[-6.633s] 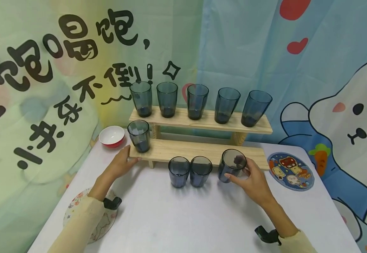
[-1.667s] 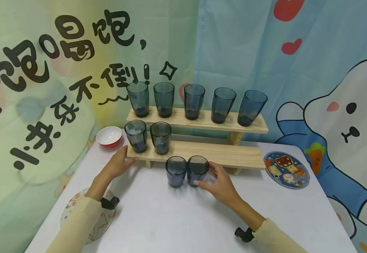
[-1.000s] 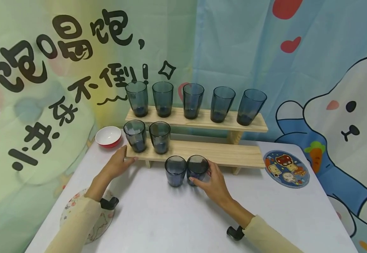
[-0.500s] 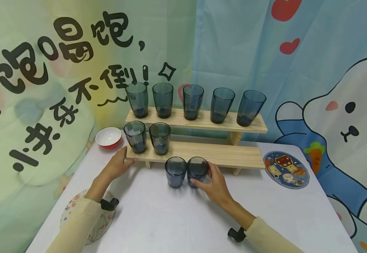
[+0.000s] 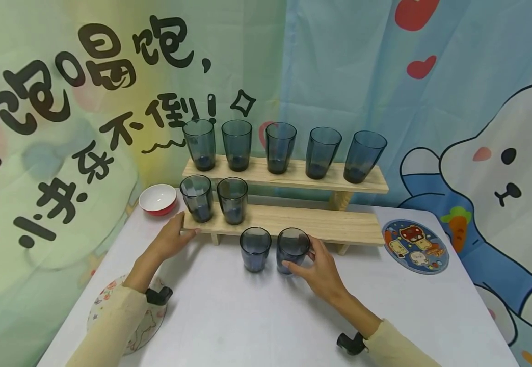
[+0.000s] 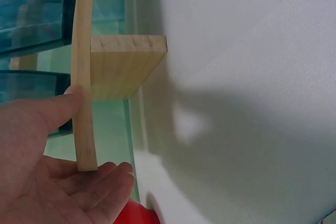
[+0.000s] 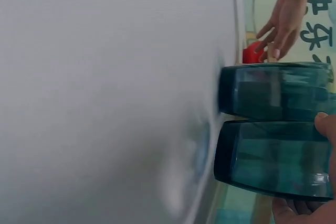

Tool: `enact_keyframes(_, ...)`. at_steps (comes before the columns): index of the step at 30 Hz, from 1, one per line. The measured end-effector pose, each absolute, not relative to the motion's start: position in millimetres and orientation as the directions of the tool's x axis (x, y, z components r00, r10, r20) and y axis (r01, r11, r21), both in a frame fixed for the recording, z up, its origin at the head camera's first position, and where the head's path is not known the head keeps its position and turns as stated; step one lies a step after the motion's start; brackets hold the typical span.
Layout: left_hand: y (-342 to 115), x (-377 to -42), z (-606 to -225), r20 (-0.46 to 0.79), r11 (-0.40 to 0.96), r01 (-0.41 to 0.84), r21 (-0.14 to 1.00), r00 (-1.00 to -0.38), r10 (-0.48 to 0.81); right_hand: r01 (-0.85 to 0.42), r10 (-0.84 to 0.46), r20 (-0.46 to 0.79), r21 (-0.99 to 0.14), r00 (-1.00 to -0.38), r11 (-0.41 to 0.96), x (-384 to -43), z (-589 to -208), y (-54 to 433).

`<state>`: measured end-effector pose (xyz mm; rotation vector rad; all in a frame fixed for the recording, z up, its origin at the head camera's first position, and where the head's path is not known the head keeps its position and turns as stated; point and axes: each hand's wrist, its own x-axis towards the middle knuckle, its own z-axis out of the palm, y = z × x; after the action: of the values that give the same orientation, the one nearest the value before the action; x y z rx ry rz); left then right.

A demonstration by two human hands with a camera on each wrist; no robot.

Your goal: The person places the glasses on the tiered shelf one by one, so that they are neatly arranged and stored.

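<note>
My right hand (image 5: 322, 274) grips a blue-tinted drinking glass (image 5: 290, 251) by its side, thumb in front and fingers round the far right. A second matching glass (image 5: 254, 251) stands just left of it on the white table; in the right wrist view the held glass (image 7: 273, 156) lies close beside it. My left hand (image 5: 169, 238) holds the left end of the lower wooden shelf (image 5: 312, 223). In the left wrist view the thumb presses on the board (image 6: 84, 129) and the fingers reach under its end. Two glasses (image 5: 232, 200) stand at that shelf's left.
Several more blue glasses (image 5: 281, 148) line the upper shelf (image 5: 257, 167). A red-and-white bowl (image 5: 158, 199) sits behind the left hand, and a patterned round mat (image 5: 147, 331) lies under the left forearm. At right is a blue cartoon mat (image 5: 416, 246). A printed curtain hangs behind.
Since the oldest frame, one glass has gone from the table to the lower shelf. The right hand took hold of another and just shifted it slightly right, opening a gap. The left hand stayed.
</note>
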<state>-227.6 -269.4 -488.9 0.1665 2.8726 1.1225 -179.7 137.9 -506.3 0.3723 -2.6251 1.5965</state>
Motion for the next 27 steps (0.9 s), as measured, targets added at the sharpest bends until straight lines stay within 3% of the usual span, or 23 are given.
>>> enact_keyframes(11,-270.2,-228.3,-490.2,-0.001,0.740,0.086,0.668,-0.993,0.117,-0.293,-0.220,0.213,-0.843,-0.952,0.452,-184.0,-464.3,148.1)
enact_keyframes(20,-270.7,-227.5,-488.9,-0.001,0.733,0.083,0.675,-0.994,0.114,-0.311,-0.199,0.248,-0.854,-0.948,0.417,-210.7,-429.6,147.5)
enact_keyframes(27,-272.0,-226.9,-490.3,0.007,0.730,0.091,0.678,-0.993,0.117,-0.290,-0.178,0.236,-0.865,-0.955,0.410,-233.4,-425.0,137.7)
